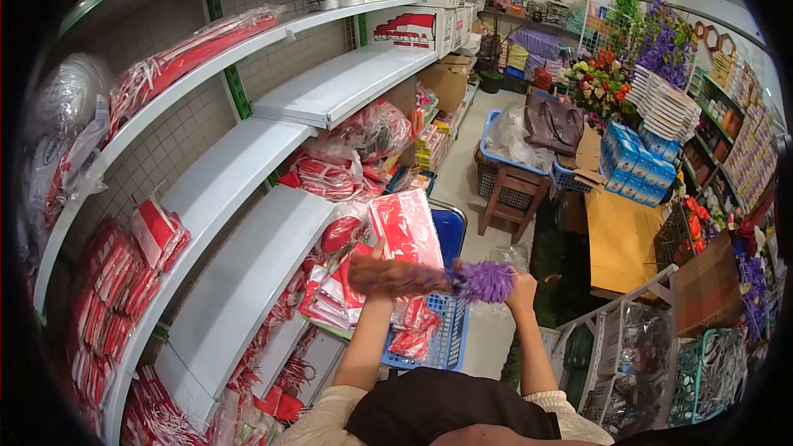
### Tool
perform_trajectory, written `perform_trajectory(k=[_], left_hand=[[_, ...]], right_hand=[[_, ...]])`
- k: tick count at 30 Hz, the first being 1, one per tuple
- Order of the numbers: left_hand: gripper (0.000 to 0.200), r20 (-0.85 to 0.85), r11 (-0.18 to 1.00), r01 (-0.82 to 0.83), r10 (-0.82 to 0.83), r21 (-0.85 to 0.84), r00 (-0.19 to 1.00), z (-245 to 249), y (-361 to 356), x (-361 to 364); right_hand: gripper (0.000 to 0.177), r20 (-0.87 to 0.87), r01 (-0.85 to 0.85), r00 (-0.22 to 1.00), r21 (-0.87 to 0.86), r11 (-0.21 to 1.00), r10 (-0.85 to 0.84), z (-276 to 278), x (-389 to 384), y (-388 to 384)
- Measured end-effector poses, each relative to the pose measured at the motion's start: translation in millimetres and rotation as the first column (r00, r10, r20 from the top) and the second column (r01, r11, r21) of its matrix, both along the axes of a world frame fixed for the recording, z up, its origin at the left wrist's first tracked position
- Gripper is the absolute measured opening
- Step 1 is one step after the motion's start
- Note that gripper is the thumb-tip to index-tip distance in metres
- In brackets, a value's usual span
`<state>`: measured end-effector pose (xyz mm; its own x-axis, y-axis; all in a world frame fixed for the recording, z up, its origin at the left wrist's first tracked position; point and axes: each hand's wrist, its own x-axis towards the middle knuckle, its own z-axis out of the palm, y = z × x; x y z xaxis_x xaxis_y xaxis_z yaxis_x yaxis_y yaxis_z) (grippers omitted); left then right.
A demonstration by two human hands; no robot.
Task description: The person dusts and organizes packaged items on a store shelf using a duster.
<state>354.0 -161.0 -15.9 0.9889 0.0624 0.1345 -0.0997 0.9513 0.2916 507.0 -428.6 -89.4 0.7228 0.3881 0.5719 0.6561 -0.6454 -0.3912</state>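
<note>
A feather duster (413, 278), brown and blurred at its left end and purple at its right end, is held level across the middle of the head view. My right hand (522, 291) is closed at its purple end. My left hand (377, 274) is at the brown end, mostly covered by the feathers; a fingertip shows above them, and its grip is hidden. Beyond the duster lies a red-and-white plastic-wrapped packet (406, 227). Below, more red-and-white packets (413, 339) rest in a blue plastic basket (448, 334).
Pale metal shelves (248, 268) run along my left, with stacks of red packets (116, 281) on them. On the right stand a wooden stool (514, 190), a yellow-topped table (615, 239) and wire baskets (632, 347). A tiled aisle (479, 116) stretches ahead.
</note>
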Motion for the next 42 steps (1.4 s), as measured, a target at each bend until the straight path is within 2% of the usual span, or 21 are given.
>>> perform_trajectory(k=[2,3,4,5,8,11,12,14,15,17,19,20,24,26,28,30,31,33,35,37,42], left_hand=[[0.036,-0.118,0.974,-0.223,0.226,0.034,0.967,-34.1,-2.2,28.7],[0.034,-0.177,0.942,-0.328,0.335,0.064,0.926,-30.6,-10.2,34.1],[0.037,-0.258,0.928,-0.364,0.372,0.083,0.892,-24.9,-20.0,36.1],[0.037,-0.247,0.932,-0.351,0.362,0.088,0.899,-25.8,-21.7,37.8],[0.037,-0.228,0.936,-0.336,0.35,0.102,0.908,-29.0,-24.9,35.6],[0.034,-0.202,0.859,-0.511,0.504,0.02,0.84,-6.9,-36.4,24.5],[0.034,-0.079,0.612,-0.497,0.675,0.614,0.734,-77.0,-6.7,22.7],[0.036,-0.309,0.887,-0.403,0.458,0.226,0.834,-41.1,-8.2,6.8],[0.037,-0.406,0.931,-0.365,0.334,0.0,0.851,-22.3,-9.3,-1.4],[0.04,-0.251,0.859,-0.512,0.502,0.031,0.828,-45.3,3.9,-13.5],[0.043,-0.103,0.801,-0.599,0.598,0.02,0.795,-35.0,7.1,-27.5],[0.041,-0.036,0.857,-0.513,0.515,0.035,0.857,-28.3,12.0,-36.6],[0.038,-0.139,0.748,-0.662,0.662,0.058,0.736,-42.1,45.7,-75.1],[0.038,-0.126,0.726,-0.687,0.685,0.034,0.718,-23.9,49.3,-99.5],[0.039,-0.076,0.716,-0.698,0.696,0.002,0.714,-23.0,61.2,-122.7],[0.039,-0.139,0.658,-0.753,0.748,0.028,0.649,-27.7,72.9,-144.9],[0.039,-0.154,0.622,-0.782,0.777,0.043,0.61,-23.2,75.4,-157.2],[0.038,-0.187,0.578,-0.811,0.81,0.088,0.557,-14.6,80.1,-182.0],[0.038,-0.193,0.541,-0.836,0.834,0.095,0.518,-13.7,90.3,-201.5],[0.039,-0.172,0.494,-0.866,0.862,0.079,0.477,-15.5,110.4,-229.2],[0.039,-0.042,0.433,-0.901,0.901,0.04,0.431,11.7,124.8,-261.8]], right_hand=[[0.025,-0.045,0.171,0.984,-0.071,0.983,-0.175,-10.8,7.2,-10.9],[0.024,-0.073,0.218,0.973,-0.039,0.975,-0.221,-13.4,9.9,-12.4],[0.024,-0.106,0.268,0.958,-0.009,0.963,-0.267,-17.4,10.8,-14.8],[0.023,-0.142,0.318,0.939,0.016,0.948,-0.313,-22.7,10.0,-17.9],[0.021,-0.31,0.267,0.914,-0.027,0.963,-0.262,-54.3,11.2,-26.5],[0.024,-0.158,-0.122,0.977,0.14,0.983,0.144,-47.4,-0.7,-22.7],[0.027,-0.128,-0.108,0.986,0.005,0.994,0.107,-74.4,11.1,-26.7],[0.029,-0.148,-0.19,0.973,-0.062,0.98,0.179,-49.0,3.6,-12.0],[0.03,-0.157,-0.232,0.964,-0.094,0.968,0.216,-37.8,-0.1,-4.2],[0.029,-0.146,-0.238,0.963,-0.061,0.969,0.228,-46.9,6.5,16.9],[0.028,-0.147,-0.242,0.96,-0.006,0.97,0.238,-42.5,8.3,44.6],[0.028,-0.18,-0.222,0.96,-0.028,0.975,0.213,-39.9,8.1,57.3],[0.029,-0.207,-0.272,0.939,0.044,0.961,0.275,-48.4,13.9,123.3],[0.029,-0.181,-0.281,0.938,0.099,0.955,0.295,-39.5,6.3,164.3],[0.027,-0.174,-0.291,0.936,0.102,0.951,0.305,1.8,-16.1,199.7],[0.027,-0.13,-0.275,0.947,0.137,0.951,0.293,35.0,-36.9,238.2],[0.034,-0.089,-0.289,0.951,0.081,0.954,0.295,42.5,-39.4,261.2],[0.039,-0.078,-0.363,0.925,0.113,0.925,0.373,68.9,-58.8,303.7],[0.043,0.171,-0.509,0.86,0.331,0.795,0.48,100.7,-83.9,345.0],[0.041,0.17,-0.58,0.801,-0.017,0.815,0.574,137.1,-114.5,394.7],[0.042,0.061,-0.566,0.805,-0.223,0.794,0.591,156.9,-174.2,466.7]])
